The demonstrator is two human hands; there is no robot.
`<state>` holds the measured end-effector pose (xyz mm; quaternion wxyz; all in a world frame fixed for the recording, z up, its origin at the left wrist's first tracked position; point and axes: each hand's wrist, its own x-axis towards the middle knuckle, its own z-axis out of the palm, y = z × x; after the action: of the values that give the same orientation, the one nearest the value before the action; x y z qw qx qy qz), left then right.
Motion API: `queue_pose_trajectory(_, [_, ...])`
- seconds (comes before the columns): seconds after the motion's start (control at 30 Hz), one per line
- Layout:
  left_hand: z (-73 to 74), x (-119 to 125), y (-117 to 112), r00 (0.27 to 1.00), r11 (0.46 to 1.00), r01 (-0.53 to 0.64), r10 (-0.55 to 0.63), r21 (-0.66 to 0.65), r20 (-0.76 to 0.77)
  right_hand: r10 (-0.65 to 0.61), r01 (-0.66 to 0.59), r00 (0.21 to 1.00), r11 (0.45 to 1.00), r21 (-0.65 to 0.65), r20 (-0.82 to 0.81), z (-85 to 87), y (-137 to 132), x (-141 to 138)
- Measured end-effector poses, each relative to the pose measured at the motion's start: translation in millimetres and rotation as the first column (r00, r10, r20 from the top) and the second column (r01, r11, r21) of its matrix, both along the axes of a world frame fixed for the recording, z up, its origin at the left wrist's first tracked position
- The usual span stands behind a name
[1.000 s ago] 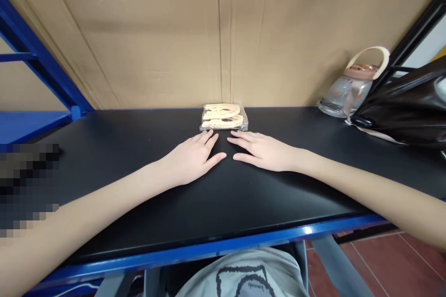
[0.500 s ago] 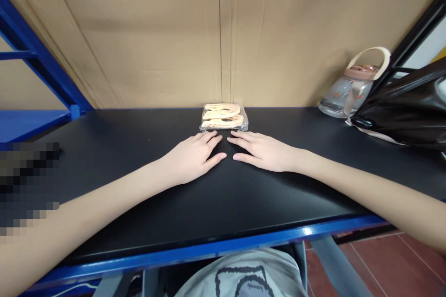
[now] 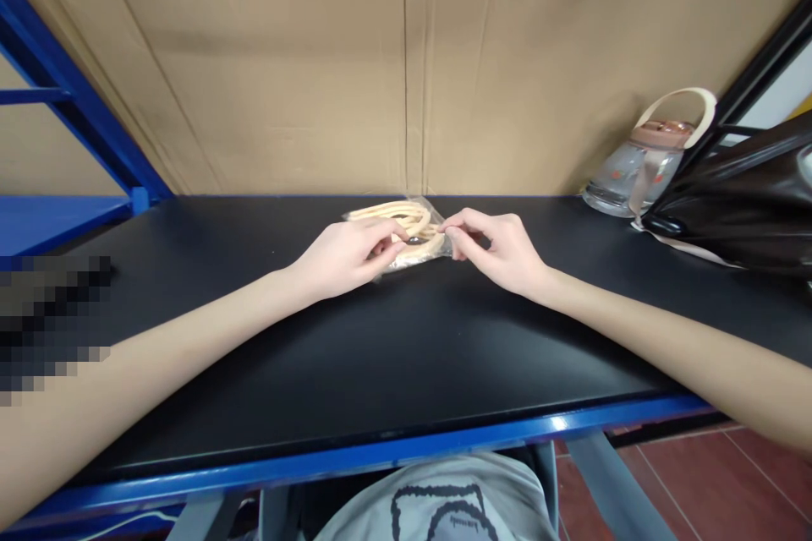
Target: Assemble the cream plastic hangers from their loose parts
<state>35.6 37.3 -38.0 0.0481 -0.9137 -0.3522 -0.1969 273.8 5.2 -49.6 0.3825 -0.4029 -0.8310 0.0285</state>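
Note:
A clear plastic packet [image 3: 412, 215] with cream-coloured, curved pieces inside lies at the back middle of the black table [image 3: 406, 363], turned at a slight angle. My left hand [image 3: 348, 258] grips the packet's left front part, thumb and fingers closed over it. On the other side, my right hand [image 3: 498, 249] pinches the right edge of the clear wrapping between thumb and fingers. Part of the packet is hidden behind my left fingers. What exactly the cream pieces are, I cannot tell.
A cardboard wall [image 3: 272, 84] rises behind the table. To the right stand a clear bottle [image 3: 625, 173] with a brown lid and cream handle, and a shiny black bag [image 3: 742, 203]. A blue frame [image 3: 82, 110] borders the left; a pixelated dark area lies below it.
Both hands have gone from lying flat in front of the packet to closing on it. The packet has turned and come slightly nearer to me.

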Motion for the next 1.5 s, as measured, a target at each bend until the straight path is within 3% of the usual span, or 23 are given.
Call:
queue_pose_trajectory(0.1, [1.4, 0, -5, 0.994, 0.997, 0.076, -0.073, -0.03, 0.079, -0.08, 0.08, 0.997, 0.997, 0.003, 0.007, 2.3, 1, 1])
queue_pose_trajectory(0.2, [-4.3, -1, -5, 0.997, 0.998, 0.041, -0.039, -0.043, 0.062, -0.115, 0.117, 0.989, 0.993, -0.012, 0.096, 5.0, 0, -3])
queue_pose_trajectory(0.33, [-12.8, 1, -7, 1.0, 0.985, 0.001, 0.003, -0.173, 0.021, -0.174, 0.192, 0.95, 0.98, -0.046, 0.257, 9.7, -5, -9])
queue_pose_trajectory(0.5, [-13.7, 8, -18, 0.999, 0.968, -0.026, 0.03, -0.251, 0.015, -0.136, 0.207, 0.9, 0.969, -0.132, 0.414, 14.3, -8, -10])
queue_pose_trajectory(0.67, [-10.3, 9, -22, 0.999, 0.961, -0.034, 0.037, -0.274, 0.005, -0.141, 0.211, 0.841, 0.975, -0.076, 0.522, 22.2, -10, -8])
queue_pose_trajectory(0.77, [-6.7, 8, -25, 1.0, 0.954, -0.024, 0.026, -0.299, 0.003, -0.173, 0.24, 0.865, 0.967, -0.087, 0.471, 30.2, 0, 7])
queue_pose_trajectory(0.87, [-4.3, 8, -26, 1.0, 0.955, 0.004, 0.001, -0.298, 0.015, -0.243, 0.313, 0.912, 0.933, -0.179, 0.329, 36.3, 20, 37])
queue_pose_trajectory(0.97, [-3.3, 7, -26, 1.0, 0.965, 0.002, -0.006, -0.263, -0.013, -0.123, 0.318, 0.891, 0.857, -0.407, 0.437, 37.5, 36, 61])
queue_pose_trajectory(1.0, [-2.4, 7, -26, 0.999, 0.972, -0.023, 0.014, -0.233, -0.041, -0.122, 0.33, 0.887, 0.844, -0.424, 0.446, 37.4, 37, 65])
queue_pose_trajectory(1.1, [3.7, 4, -26, 0.973, 0.978, -0.204, 0.196, -0.054, -0.118, -0.272, 0.372, 0.893, 0.895, -0.246, 0.358, 37.9, 31, 59])
queue_pose_trajectory(1.17, [9.6, 0, -26, 0.915, 0.93, -0.361, 0.368, 0.072, -0.165, -0.325, 0.349, 0.906, 0.936, -0.044, 0.27, 38.6, 22, 48])
queue_pose_trajectory(1.27, [16.2, -6, -24, 0.802, 0.857, -0.506, 0.51, 0.102, -0.311, -0.147, 0.145, 0.956, 0.989, 0.027, 0.254, 34.8, 15, 34])
queue_pose_trajectory(1.37, [16.8, -10, -18, 0.817, 0.864, -0.503, 0.459, -0.04, -0.35, -0.054, 0.087, 0.974, 0.986, -0.14, 0.221, 23.2, 19, 28])
queue_pose_trajectory(1.43, [15.5, -10, -11, 0.873, 0.871, -0.462, 0.413, -0.169, -0.257, -0.076, 0.119, 0.988, 0.925, -0.361, 0.133, 15.9, 25, 28])
queue_pose_trajectory(1.5, [14.6, -10, -6, 0.905, 0.841, -0.425, 0.4, -0.333, -0.144, -0.133, 0.103, 0.991, 0.827, -0.553, -0.015, 13.1, 29, 28])
